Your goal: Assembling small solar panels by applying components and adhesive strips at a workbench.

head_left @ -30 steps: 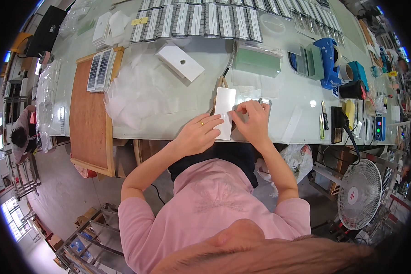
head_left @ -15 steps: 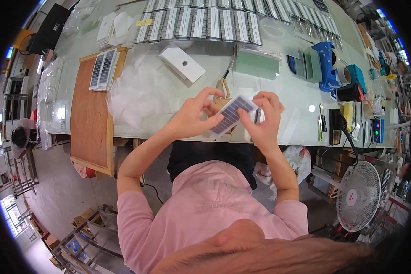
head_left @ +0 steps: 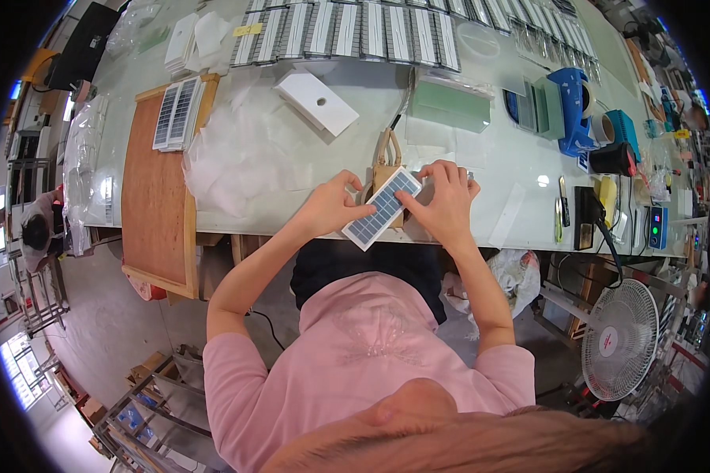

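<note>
At the six-o'clock edge of the table (head_left: 528, 158), I have the left hand (head_left: 333, 206) at nine and the right hand (head_left: 442, 202) at three, each half-closed on the panel (head_left: 386, 211) between them, its long axis running half past one to half past seven, upper end nearer the right, lower nearer the left.

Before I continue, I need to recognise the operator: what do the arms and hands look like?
Short pink sleeves over bare forearms. The left hand and right hand are ungloved; no watch or cable shows at either wrist.
</note>
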`<action>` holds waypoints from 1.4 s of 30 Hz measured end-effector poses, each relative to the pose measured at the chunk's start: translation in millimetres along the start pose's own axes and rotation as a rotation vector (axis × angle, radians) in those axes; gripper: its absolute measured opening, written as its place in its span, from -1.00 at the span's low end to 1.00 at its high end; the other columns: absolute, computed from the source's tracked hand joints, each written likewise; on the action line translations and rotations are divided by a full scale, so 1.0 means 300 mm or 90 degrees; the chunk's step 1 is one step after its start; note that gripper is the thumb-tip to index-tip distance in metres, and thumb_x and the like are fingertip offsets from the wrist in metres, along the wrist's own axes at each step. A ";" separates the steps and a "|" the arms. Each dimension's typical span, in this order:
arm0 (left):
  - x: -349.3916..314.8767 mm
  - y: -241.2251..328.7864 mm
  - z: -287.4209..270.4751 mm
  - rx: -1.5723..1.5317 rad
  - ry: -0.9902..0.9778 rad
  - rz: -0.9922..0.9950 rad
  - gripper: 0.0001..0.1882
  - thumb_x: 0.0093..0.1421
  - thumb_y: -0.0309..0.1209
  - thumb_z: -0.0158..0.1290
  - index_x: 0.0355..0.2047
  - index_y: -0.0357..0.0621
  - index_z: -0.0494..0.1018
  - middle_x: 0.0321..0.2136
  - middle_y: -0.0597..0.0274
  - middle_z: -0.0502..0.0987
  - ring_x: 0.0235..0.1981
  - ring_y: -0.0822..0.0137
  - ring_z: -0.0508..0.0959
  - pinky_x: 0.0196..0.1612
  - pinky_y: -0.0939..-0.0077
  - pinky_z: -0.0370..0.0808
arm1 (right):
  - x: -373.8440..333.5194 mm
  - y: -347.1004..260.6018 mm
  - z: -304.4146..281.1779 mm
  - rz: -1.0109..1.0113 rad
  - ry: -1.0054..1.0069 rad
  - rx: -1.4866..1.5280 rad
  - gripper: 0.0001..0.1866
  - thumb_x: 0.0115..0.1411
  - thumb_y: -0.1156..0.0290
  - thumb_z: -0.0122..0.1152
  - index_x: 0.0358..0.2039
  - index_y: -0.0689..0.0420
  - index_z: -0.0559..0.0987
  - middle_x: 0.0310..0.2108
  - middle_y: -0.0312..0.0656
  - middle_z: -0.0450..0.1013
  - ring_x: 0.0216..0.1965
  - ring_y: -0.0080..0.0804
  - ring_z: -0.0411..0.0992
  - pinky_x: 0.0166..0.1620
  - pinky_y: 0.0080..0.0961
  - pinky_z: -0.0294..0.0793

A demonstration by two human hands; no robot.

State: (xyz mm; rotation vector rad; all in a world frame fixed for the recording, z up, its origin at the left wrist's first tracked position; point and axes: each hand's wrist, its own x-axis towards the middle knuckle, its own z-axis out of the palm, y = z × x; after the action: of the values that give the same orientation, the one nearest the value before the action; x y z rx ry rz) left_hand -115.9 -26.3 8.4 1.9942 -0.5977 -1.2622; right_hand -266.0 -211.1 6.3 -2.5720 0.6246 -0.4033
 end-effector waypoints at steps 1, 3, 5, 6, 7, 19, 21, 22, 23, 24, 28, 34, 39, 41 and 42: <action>0.002 -0.006 0.002 -0.001 0.000 -0.002 -0.40 0.05 -0.14 0.34 -0.06 -0.26 0.36 -0.51 0.10 0.59 -0.47 0.31 0.58 -0.33 0.42 0.49 | -0.001 -0.004 -0.001 0.000 -0.002 0.000 -0.52 -0.09 0.01 0.48 -0.27 0.04 0.54 -0.13 -0.27 0.41 -0.02 -0.23 0.31 0.04 -0.15 0.05; 0.009 -0.026 0.011 -0.024 0.010 0.028 -0.41 0.04 -0.16 0.35 -0.09 -0.28 0.36 -0.50 0.11 0.59 -0.45 0.33 0.58 -0.33 0.44 0.49 | -0.003 -0.011 -0.003 -0.006 0.006 0.002 -0.48 -0.09 0.04 0.49 -0.18 0.01 0.50 -0.11 -0.27 0.39 -0.02 -0.22 0.32 0.04 -0.16 0.05; 0.022 -0.052 0.021 -0.054 0.009 0.041 -0.42 0.04 -0.18 0.35 -0.10 -0.30 0.36 -0.49 0.13 0.59 -0.45 0.36 0.57 -0.33 0.46 0.48 | -0.007 -0.012 -0.002 -0.011 0.007 0.006 -0.48 -0.09 0.06 0.50 -0.18 0.00 0.49 -0.11 -0.27 0.39 -0.01 -0.22 0.32 0.03 -0.15 0.06; 0.027 -0.063 0.025 -0.083 0.006 0.056 -0.43 0.04 -0.19 0.36 -0.11 -0.31 0.36 -0.49 0.15 0.58 -0.44 0.40 0.56 -0.34 0.49 0.47 | -0.011 -0.012 -0.001 -0.014 0.009 0.010 -0.48 -0.10 0.08 0.51 -0.18 0.00 0.49 -0.10 -0.26 0.38 -0.01 -0.22 0.32 0.03 -0.14 0.06; 0.030 -0.072 0.030 -0.084 0.009 0.055 -0.43 0.04 -0.19 0.36 -0.11 -0.31 0.36 -0.49 0.15 0.58 -0.44 0.40 0.56 -0.34 0.49 0.47 | -0.016 -0.011 0.001 -0.016 0.007 0.011 -0.48 -0.10 0.08 0.51 -0.18 0.00 0.49 -0.10 -0.26 0.38 -0.01 -0.22 0.32 0.03 -0.14 0.06; -0.032 -0.135 0.009 -0.210 -0.070 0.080 -0.56 0.18 -0.46 0.21 0.03 -0.30 0.36 -0.33 0.22 0.58 -0.30 0.48 0.57 -0.22 0.59 0.51 | -0.031 -0.088 0.021 -0.103 0.025 0.072 -0.53 -0.12 0.19 0.51 -0.23 0.01 0.48 -0.06 -0.20 0.36 -0.01 -0.18 0.31 0.01 -0.15 0.12; -0.088 -0.136 -0.020 -0.201 -0.101 0.097 -0.56 0.26 -0.55 0.09 0.15 -0.31 0.33 -0.28 0.27 0.58 -0.26 0.52 0.56 -0.18 0.59 0.51 | -0.005 -0.088 0.027 -0.135 0.013 0.120 -0.53 -0.12 0.19 0.51 -0.23 0.02 0.49 -0.05 -0.19 0.37 -0.01 -0.17 0.32 0.02 -0.14 0.14; -0.095 -0.160 -0.039 -0.172 -0.112 0.103 -0.57 0.27 -0.54 0.09 0.14 -0.31 0.35 -0.28 0.28 0.58 -0.26 0.53 0.55 -0.17 0.59 0.51 | 0.018 -0.065 0.023 -0.125 0.042 0.111 -0.55 -0.10 0.20 0.48 -0.23 0.03 0.49 -0.08 -0.18 0.39 -0.02 -0.14 0.34 0.01 -0.14 0.17; -0.107 -0.189 -0.069 -0.143 -0.120 0.106 -0.58 0.27 -0.52 0.09 0.13 -0.32 0.37 -0.28 0.29 0.58 -0.26 0.54 0.55 -0.17 0.59 0.51 | 0.046 -0.045 0.022 -0.116 0.069 0.107 -0.57 -0.07 0.20 0.46 -0.22 0.03 0.50 -0.10 -0.16 0.42 -0.02 -0.12 0.35 0.00 -0.14 0.21; -0.153 -0.149 -0.123 -0.135 -0.098 0.087 -0.63 0.28 -0.51 0.08 0.09 -0.31 0.40 -0.30 0.31 0.58 -0.24 0.56 0.53 -0.15 0.59 0.49 | 0.079 -0.012 0.018 -0.102 0.086 0.087 -0.58 -0.06 0.21 0.44 -0.21 0.03 0.50 -0.11 -0.17 0.43 -0.02 -0.11 0.35 0.00 -0.14 0.22; -0.240 -0.267 -0.450 -0.190 0.274 0.140 -0.66 0.23 -0.55 0.05 0.03 -0.24 0.46 -0.33 0.32 0.56 -0.27 0.50 0.52 -0.15 0.54 0.49 | 0.209 0.129 -0.015 -0.105 0.145 0.011 -0.58 -0.01 0.22 0.41 -0.15 0.02 0.50 -0.10 -0.22 0.43 -0.02 -0.11 0.35 0.01 -0.15 0.24; -0.207 -0.614 -1.209 -0.109 0.684 0.189 -0.63 0.21 -0.56 -0.01 0.05 -0.20 0.49 -0.22 0.15 0.63 -0.22 0.38 0.60 -0.15 0.46 0.51 | 0.336 0.209 -0.030 -0.127 0.178 -0.127 -0.54 -0.01 0.26 0.40 -0.07 -0.02 0.50 -0.07 -0.25 0.43 -0.01 -0.13 0.35 0.00 -0.16 0.26; -0.100 -0.773 -1.410 0.125 0.671 -0.077 -0.60 0.11 -0.49 0.00 -0.01 -0.19 0.55 -0.23 -0.03 0.65 -0.15 0.18 0.63 -0.03 0.32 0.52 | 0.387 0.243 0.005 -0.178 0.104 -0.182 -0.56 -0.01 0.32 0.41 -0.08 -0.03 0.51 -0.11 -0.25 0.42 -0.02 -0.13 0.35 -0.04 -0.16 0.28; 0.013 -0.683 -1.366 0.207 0.616 -0.064 -0.60 0.09 -0.49 0.02 -0.03 -0.19 0.57 -0.21 -0.03 0.65 -0.15 0.19 0.64 -0.04 0.33 0.52 | 0.358 0.261 -0.020 -0.168 0.106 -0.210 -0.61 0.01 0.33 0.39 -0.11 -0.02 0.52 -0.13 -0.25 0.42 -0.02 -0.14 0.35 -0.05 -0.16 0.28; 0.036 -0.662 -1.358 0.166 0.589 -0.077 -0.60 0.08 -0.50 0.05 -0.03 -0.16 0.58 -0.22 -0.01 0.66 -0.15 0.20 0.64 -0.04 0.34 0.53 | 0.355 0.263 -0.033 -0.173 0.097 -0.223 -0.65 0.03 0.34 0.37 -0.14 -0.02 0.53 -0.15 -0.25 0.43 -0.02 -0.15 0.34 -0.05 -0.16 0.27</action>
State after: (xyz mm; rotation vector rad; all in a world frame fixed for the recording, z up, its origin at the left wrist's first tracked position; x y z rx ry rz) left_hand 261.5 221.7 -31.1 2.5502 -0.1777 -0.2136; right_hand -206.9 -329.5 -6.3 -2.9960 0.4255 -0.6326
